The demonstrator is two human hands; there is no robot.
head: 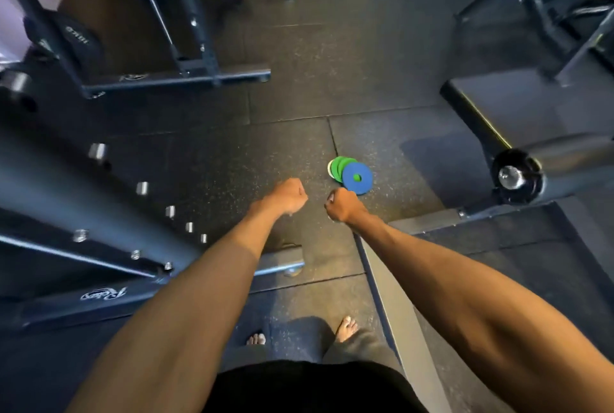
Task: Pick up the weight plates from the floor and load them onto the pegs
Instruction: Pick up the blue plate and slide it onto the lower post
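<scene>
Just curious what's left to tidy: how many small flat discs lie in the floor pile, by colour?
Blue round weight plate: 1
Green round weight plates: 2 visible
White round weight plate, edge only: 1
Total: 4

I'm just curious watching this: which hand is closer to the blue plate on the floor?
Right. In the picture the right hand hangs just below-left of the blue plate; the left hand is farther off to its left. Both are fists, holding nothing.
</scene>
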